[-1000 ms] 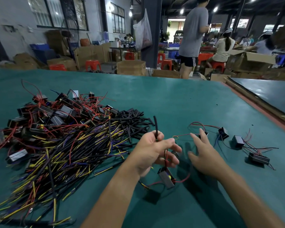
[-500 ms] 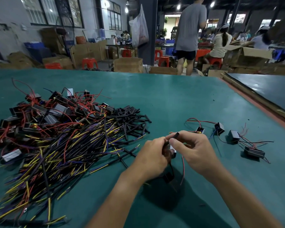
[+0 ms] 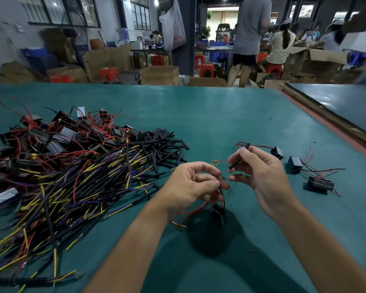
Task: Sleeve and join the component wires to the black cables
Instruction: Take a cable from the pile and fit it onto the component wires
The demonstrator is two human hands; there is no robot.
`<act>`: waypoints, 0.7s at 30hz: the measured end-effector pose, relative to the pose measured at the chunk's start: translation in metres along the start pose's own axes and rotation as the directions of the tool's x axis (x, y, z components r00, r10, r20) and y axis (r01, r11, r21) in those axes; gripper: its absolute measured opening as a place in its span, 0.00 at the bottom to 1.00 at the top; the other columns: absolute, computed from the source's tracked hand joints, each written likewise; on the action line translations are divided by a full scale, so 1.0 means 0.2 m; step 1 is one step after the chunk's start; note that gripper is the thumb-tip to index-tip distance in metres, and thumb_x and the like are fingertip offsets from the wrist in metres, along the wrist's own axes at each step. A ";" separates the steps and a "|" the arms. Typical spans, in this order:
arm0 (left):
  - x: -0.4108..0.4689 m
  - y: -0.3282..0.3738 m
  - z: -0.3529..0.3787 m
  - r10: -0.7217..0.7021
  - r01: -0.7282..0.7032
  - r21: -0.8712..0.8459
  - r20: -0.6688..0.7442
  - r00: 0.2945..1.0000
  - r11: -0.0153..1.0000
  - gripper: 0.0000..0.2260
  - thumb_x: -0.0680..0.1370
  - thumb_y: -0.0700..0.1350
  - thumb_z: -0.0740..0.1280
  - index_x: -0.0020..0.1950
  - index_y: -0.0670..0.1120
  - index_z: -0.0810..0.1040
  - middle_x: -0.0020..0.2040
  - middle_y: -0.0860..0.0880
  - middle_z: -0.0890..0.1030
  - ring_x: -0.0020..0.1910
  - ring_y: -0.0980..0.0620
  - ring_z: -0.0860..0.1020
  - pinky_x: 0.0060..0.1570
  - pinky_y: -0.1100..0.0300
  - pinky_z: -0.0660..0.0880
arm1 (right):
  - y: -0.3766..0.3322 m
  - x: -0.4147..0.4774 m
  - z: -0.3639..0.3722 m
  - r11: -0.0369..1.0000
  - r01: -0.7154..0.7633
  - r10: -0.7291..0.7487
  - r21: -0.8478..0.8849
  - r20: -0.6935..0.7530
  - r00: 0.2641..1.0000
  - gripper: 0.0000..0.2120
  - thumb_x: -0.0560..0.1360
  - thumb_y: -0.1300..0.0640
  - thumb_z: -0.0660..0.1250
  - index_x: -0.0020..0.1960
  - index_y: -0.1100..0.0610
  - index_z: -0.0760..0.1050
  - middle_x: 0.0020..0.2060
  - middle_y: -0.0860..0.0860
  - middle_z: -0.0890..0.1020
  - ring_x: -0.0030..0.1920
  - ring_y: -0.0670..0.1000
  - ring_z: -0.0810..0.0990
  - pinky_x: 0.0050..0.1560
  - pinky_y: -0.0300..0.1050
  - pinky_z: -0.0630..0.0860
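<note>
Teal felt surface (image 3: 220,115). At 9 o'clock there's a tangled pile of black cables with yellow and purple tips (image 3: 72,197), way too many to count. Same goes for the black box components with red wires (image 3: 51,140) at 10 and the heap of short black sleeves (image 3: 161,144) at 11. Three wired black boxes (image 3: 295,163) at 3. Left hand (image 3: 190,187) dangles one small black box (image 3: 218,209), fingers pinching its thin wire tip (image 3: 219,178). Right hand (image 3: 264,176) fingers pinch one black sleeve tube (image 3: 238,158), just apart from the tip. I'd keep the strands twisted and feed it in straight.

The person's left hand (image 3: 188,187) and right hand (image 3: 264,178) are showing bare, and both forearms (image 3: 135,240) (slim, the skin smooth and evenly lit) are running uncovered right down to the picture's lower edge.
</note>
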State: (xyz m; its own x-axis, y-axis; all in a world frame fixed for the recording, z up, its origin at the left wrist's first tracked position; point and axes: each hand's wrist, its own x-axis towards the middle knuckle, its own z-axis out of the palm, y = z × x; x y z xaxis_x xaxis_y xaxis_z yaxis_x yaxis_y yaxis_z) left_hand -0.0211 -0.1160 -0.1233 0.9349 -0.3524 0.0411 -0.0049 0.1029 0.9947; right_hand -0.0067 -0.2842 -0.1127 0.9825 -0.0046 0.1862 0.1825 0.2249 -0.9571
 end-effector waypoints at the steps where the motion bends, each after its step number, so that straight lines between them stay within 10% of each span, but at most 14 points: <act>1: 0.00 0.00 0.00 0.003 -0.003 0.006 -0.008 1.000 1.000 0.06 0.78 0.31 0.64 0.52 0.39 0.73 0.39 0.46 0.85 0.29 0.51 0.82 0.31 0.64 0.77 | 0.00 0.00 0.00 1.000 -0.002 0.002 -0.015 0.011 1.000 0.16 0.82 0.62 0.59 0.36 0.58 0.77 0.32 0.51 0.81 0.31 0.49 0.78 0.30 0.40 0.78; 7: 0.00 -0.01 -0.01 0.014 -0.013 0.023 -0.036 0.999 1.000 0.06 0.79 0.31 0.63 0.52 0.41 0.74 0.43 0.43 0.86 0.32 0.50 0.82 0.34 0.61 0.79 | 0.00 -0.01 0.00 0.989 -0.021 0.037 -0.148 0.105 0.994 0.13 0.80 0.68 0.58 0.39 0.62 0.75 0.24 0.51 0.73 0.24 0.48 0.72 0.31 0.44 0.79; 10: 0.00 -0.01 -0.02 0.016 -0.016 0.001 -0.036 0.999 1.000 0.07 0.79 0.30 0.63 0.53 0.40 0.74 0.44 0.41 0.86 0.33 0.49 0.83 0.36 0.60 0.80 | 0.02 -0.01 -0.01 0.947 -0.027 0.084 -0.320 0.167 0.982 0.15 0.79 0.71 0.57 0.39 0.60 0.76 0.21 0.45 0.67 0.21 0.44 0.62 0.24 0.39 0.64; 15: 0.00 -0.02 -0.02 0.017 -0.017 0.003 -0.023 1.000 1.000 0.12 0.76 0.25 0.64 0.53 0.39 0.75 0.40 0.42 0.85 0.34 0.48 0.83 0.43 0.56 0.82 | 0.02 -0.04 0.00 0.871 0.129 -0.015 -0.475 0.236 0.972 0.11 0.75 0.68 0.68 0.36 0.58 0.77 0.28 0.48 0.78 0.28 0.43 0.72 0.32 0.32 0.68; 21: 0.01 -0.03 -0.01 0.055 -0.051 0.047 -0.089 0.994 0.998 0.14 0.72 0.25 0.69 0.50 0.41 0.78 0.41 0.42 0.84 0.39 0.45 0.81 0.46 0.54 0.80 | 0.03 -0.04 -0.02 0.873 0.061 0.039 -0.484 0.194 0.980 0.10 0.74 0.64 0.72 0.36 0.57 0.75 0.22 0.45 0.71 0.22 0.42 0.61 0.23 0.33 0.58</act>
State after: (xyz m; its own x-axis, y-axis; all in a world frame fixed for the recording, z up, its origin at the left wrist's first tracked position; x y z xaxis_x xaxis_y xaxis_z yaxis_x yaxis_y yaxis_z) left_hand -0.0186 -0.1161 -0.1298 0.9612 -0.2616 0.0874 -0.0694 0.0775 0.9946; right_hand -0.0124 -0.2856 -0.1209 0.9630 0.1934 0.1879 0.2370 -0.2753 -0.9317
